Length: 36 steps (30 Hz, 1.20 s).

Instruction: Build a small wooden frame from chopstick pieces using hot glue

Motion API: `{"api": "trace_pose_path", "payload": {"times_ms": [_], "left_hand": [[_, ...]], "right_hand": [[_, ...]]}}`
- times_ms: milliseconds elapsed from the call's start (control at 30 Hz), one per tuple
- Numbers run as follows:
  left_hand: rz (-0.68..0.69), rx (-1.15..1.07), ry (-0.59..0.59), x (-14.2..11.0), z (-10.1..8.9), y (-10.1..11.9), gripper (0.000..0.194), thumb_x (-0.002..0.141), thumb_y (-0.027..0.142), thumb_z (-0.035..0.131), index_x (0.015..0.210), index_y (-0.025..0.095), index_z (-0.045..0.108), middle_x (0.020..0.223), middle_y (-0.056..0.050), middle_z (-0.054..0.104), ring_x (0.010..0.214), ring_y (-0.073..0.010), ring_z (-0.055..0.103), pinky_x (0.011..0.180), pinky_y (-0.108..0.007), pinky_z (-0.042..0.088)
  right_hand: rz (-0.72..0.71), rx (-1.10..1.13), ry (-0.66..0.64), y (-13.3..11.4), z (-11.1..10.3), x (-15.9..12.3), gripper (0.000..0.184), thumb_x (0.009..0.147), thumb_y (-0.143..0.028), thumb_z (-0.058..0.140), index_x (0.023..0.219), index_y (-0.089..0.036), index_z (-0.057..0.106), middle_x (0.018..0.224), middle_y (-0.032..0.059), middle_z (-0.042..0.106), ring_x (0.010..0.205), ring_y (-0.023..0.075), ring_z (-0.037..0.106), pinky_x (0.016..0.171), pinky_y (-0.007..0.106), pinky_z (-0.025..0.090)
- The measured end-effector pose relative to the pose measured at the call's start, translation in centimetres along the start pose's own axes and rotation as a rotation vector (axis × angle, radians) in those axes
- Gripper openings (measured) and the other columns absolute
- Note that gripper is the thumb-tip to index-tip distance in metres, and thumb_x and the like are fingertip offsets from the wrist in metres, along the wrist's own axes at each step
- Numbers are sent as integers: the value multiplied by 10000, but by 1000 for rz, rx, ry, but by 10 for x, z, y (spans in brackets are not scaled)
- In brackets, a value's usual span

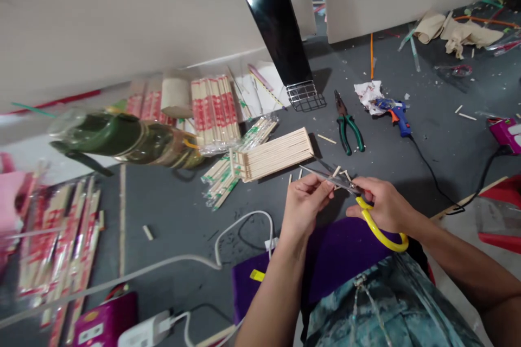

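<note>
My right hand [382, 203] is closed around the yellow-handled scissors [376, 231], their blades apart and pointing left. Between the fingertips of my left hand [305, 200] is a short wooden stick [336, 172], pinched right at the blades. Several cut stick bits lie on the table near both hands. Just beyond them rests a small slatted piece [280, 154] made of wooden chopsticks side by side, with a short raised part at its left end. Wrapped chopsticks [222, 195] with green print lie partly under it.
Pliers [348, 124] and a blue glue gun [396, 114] lie to the right, its cord trailing. A phone [280, 35] leans in a wire stand. Left are a green bottle [109, 133], red-wrapped chopsticks [61, 244] and a white cable [163, 263]. A purple cloth [342, 255] hangs at the edge.
</note>
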<state>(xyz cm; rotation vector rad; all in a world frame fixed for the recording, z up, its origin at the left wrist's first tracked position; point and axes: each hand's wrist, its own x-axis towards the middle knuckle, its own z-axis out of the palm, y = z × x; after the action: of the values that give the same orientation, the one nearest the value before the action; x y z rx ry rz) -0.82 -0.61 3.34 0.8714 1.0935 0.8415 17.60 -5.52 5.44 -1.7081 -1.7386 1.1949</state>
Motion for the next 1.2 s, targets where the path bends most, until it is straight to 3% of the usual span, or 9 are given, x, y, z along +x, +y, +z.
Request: {"api": "trace_pose_path", "payload": {"times_ms": [100,267,433,633,833,1067,1200], "left_hand": [[81,77,-11,0,1,-2,324,737,434,814,674,156,660,513,34,554,378,-42,387,363,-173,219],[219,109,31,-1,4,-7,252,743,370,798,692,158,672,542,35,558,410,-41,363,388,-176,228],[175,95,-21,1,3,-9,301,754,402,778,635,151,663,493,35,511,397,-39,329,388,-181,181],[58,29,-96,1,3,-2,325,669,423,840,626,143,679,494,22,536,390,-33,320,384,-182,157],[-6,53,-65,-4,3,2,379,645,447,860,572,136,656,475,22,507,396,-31,311,401,-189,143],[79,101,-16,0,5,-3,377,728,477,800,611,153,647,489,31,516,394,-44,336,390,-193,181],[194,178,19,2,5,-6,268,778,413,773,727,167,678,523,43,551,403,-55,398,400,-188,253]], "right_hand": [[-10,-2,10,1,1,0,261,772,-355,769,935,-216,618,712,-64,441,654,116,407,644,251,313],[-11,-34,47,1,2,-4,318,790,-422,743,1006,-224,622,749,-49,483,706,134,450,665,257,321],[7,-13,3,3,2,-9,382,806,-485,724,1076,-244,602,846,-31,554,745,136,476,706,264,350],[31,-22,-24,3,-4,-12,365,803,-498,722,1044,-250,604,823,-39,525,741,134,478,705,264,355],[4,-18,-58,2,-8,-10,297,822,-461,719,990,-235,625,754,-48,480,670,120,423,654,251,336],[-5,-37,59,8,3,-4,348,804,-463,734,1017,-207,637,753,-38,481,689,136,438,670,263,345],[-13,-66,73,9,5,-4,368,813,-485,712,1043,-209,634,756,-39,475,690,139,449,672,268,342]]}}
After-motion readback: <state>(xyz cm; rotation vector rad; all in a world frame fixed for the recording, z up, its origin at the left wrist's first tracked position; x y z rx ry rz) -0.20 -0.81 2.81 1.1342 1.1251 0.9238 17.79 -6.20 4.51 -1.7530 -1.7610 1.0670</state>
